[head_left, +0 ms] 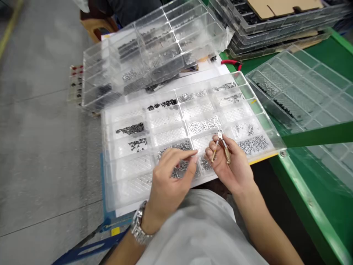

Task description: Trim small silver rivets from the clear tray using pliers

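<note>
Nearest, a light grey shirt faces the near edge of the divided tray. The left hand, with a metal-link wristwatch at its wrist, is above the near middle of the tray; thumb and index fingertips are brought together, and whether a part lies between them cannot be determined. The right hand, palm up, is above the near right section of the tray. Its partly curled fingers hold small pliers, head directed toward the tray's far side, handles spread.

Within the tray, silver parts fill the near right corner compartment. Black parts occupy a left-hand compartment; further black parts lie in the far row.

To the right of the tray, a second tray rests on a green desk. Just beyond the tray's far right corner is a red-handled tool. Beyond the tray's far edge stands a clear compartment box; farther right, past the same edge, a stack of trays carries cardboard.
</note>
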`<state>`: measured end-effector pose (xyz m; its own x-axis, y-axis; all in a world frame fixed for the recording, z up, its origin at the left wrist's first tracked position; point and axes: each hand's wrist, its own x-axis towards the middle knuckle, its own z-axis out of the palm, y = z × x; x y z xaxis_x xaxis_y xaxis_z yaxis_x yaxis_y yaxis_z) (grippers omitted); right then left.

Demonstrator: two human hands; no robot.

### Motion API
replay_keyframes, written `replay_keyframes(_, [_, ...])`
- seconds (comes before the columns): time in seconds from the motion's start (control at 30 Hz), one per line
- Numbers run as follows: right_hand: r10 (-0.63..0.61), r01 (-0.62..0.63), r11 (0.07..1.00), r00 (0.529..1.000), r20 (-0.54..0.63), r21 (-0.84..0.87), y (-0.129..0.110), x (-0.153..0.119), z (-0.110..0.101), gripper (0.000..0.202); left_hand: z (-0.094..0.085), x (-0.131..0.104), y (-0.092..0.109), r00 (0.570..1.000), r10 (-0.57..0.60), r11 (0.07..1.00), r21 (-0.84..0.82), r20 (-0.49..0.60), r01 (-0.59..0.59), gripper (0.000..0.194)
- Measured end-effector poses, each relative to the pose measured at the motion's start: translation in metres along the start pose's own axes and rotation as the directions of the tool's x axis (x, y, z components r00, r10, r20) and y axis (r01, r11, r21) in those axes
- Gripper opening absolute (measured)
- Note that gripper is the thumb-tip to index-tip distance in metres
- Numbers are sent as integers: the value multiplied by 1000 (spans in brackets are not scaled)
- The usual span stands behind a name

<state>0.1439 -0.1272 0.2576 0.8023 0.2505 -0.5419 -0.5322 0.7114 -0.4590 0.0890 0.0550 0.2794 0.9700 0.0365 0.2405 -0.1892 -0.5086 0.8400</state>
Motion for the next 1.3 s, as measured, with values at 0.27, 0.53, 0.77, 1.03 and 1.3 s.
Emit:
replay_keyframes(0.27, [-46,46,998,999,0,30,5,-10,4,17,46,-26,-2,969,235,967,113,-69,-227,30])
replay_keyframes(0.53, [-155,149,976,988,-21,-161,15,-15,5,24,54,-21,-7,958,283,940,209,-39,-269,19])
replay_keyframes(0.77, [-165,160,970,986,-13,-184,20,-19,8,24,63,-16,2,981,177,976,140,-76,-165,9])
replay_keyframes(1.03, [-264,251,941,964,-27,-226,15,-15,10,29,44,-7,11,904,-416,751,-525,95,401,12])
replay_keyframes(1.3, [-171,216,868,975,141,-447,12,-38,1,21,29,-9,15,822,-515,470,-721,244,509,14])
